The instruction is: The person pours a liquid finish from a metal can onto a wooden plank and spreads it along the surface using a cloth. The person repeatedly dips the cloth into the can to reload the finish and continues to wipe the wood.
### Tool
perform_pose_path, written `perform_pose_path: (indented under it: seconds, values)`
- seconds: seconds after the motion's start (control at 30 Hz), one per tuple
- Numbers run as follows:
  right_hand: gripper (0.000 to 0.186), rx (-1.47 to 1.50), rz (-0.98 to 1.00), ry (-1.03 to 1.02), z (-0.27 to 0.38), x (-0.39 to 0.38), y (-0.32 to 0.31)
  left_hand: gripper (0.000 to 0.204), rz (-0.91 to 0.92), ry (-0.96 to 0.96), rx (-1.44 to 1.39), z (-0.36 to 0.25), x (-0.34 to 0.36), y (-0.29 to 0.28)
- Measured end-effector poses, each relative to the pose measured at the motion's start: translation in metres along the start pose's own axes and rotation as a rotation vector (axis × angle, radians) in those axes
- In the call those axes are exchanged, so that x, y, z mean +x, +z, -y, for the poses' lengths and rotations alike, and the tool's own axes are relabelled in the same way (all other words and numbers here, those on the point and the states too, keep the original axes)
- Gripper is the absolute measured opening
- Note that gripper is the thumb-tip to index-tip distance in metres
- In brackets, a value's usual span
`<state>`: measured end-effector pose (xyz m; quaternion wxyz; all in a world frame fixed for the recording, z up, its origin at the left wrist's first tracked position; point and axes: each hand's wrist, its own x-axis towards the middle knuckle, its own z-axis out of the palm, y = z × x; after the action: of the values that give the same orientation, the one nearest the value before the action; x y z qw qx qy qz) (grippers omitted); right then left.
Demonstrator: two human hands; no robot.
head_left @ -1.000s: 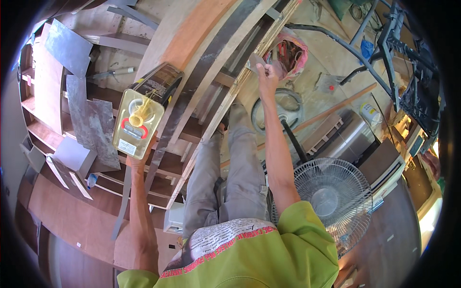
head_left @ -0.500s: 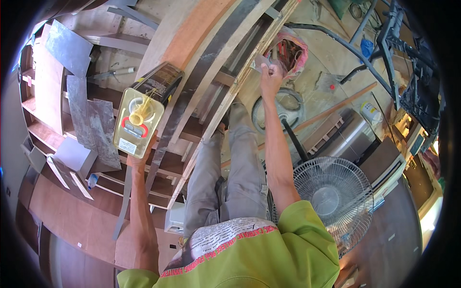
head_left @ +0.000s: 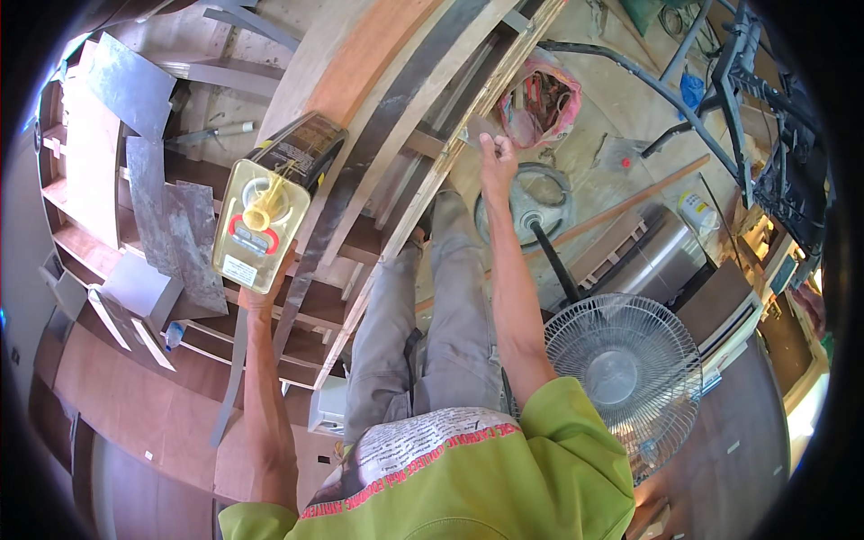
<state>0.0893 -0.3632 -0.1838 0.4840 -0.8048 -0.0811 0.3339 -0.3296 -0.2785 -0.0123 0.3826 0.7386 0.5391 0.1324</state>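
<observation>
My left hand (head_left: pixel 263 302) is at the near side of a rectangular metal can (head_left: pixel 236 261), with part of a finger showing along its right edge. Most of its fingers are hidden behind the can. The can has a gold top, a red carrying handle, a yellow spout and dark sides. My right hand (head_left: pixel 498 166) is closed on a small, flat brownish-grey piece (head_left: pixel 482 131), over the edge of the wooden framework. Just beyond that hand, on the floor, sits an opened pink bag (head_left: pixel 576 106) with tools or scraps inside.
Long curved wooden strips (head_left: pixel 378 76) run over the framework. Metal-grey sheets (head_left: pixel 130 85) lie at left. A pedestal fan (head_left: pixel 621 373) is beside my right arm, its round base (head_left: pixel 558 202) on the floor. A dark metal frame (head_left: pixel 738 99) stands at far right.
My right hand has moved left and slightly nearer, away from the pink bag, carrying the flat piece. My left hand and the can have hardly moved.
</observation>
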Motion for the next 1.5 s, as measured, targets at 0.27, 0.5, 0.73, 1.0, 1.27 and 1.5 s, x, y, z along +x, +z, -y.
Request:
perform_pose_path:
  seconds: [0.27, 0.5, 0.73, 1.0, 1.27, 1.5]
  values:
    - [0.026, -0.08, 0.04, -0.067, 0.019, -0.007, 0.003, 0.033, 0.002, 0.092, 0.064, 0.006, -0.004, 0.0]
    - [0.025, -0.264, -0.095, -0.082, 0.009, -0.004, -0.003, 0.031, 0.017, -0.145, -0.023, -0.009, 0.002, -0.002]
    - [0.024, -0.107, -0.051, -0.068, 0.01, -0.022, -0.022, 0.031, -0.004, -0.131, -0.046, -0.008, -0.002, -0.001]
    - [0.022, 0.038, 0.064, 0.053, -0.019, -0.033, 0.001, 0.031, 0.0, -0.115, -0.06, -0.008, 0.002, 0.001]
    - [0.023, -0.015, 0.077, 0.028, -0.001, -0.04, -0.002, 0.03, -0.004, -0.126, -0.064, -0.005, -0.003, 0.002]
    - [0.027, -0.117, -0.016, -0.007, -0.008, -0.038, -0.001, 0.03, -0.004, -0.117, -0.071, -0.006, 0.002, 0.0]
